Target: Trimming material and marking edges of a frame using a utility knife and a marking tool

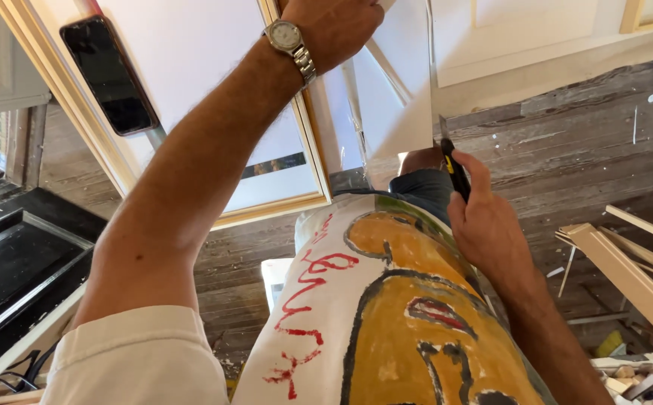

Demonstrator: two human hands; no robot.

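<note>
Head view. The left hand (334, 26), at the top centre of the frame, was closed over the upper edge of a white sheet (409, 112) and pressed it there; a metal watch (290, 41) sat on its wrist. The sheet hung down the centre, with a clear film (356, 112) lying along its left side. The right hand (484, 225), right of centre, was wrapped tightly around a black-and-yellow knife (452, 166), whose blade met the sheet's lower right edge. Upper left, a black phone (109, 75) rested on a white panel (191, 45) bordered by a pale wood frame (266, 210). The person's painted white shirt (386, 315) filled the lower centre. Behind lay a worn plank floor (567, 142). At the right edge leaned pale wood strips (627, 274); at the left edge stood a black tray (11, 262).
</note>
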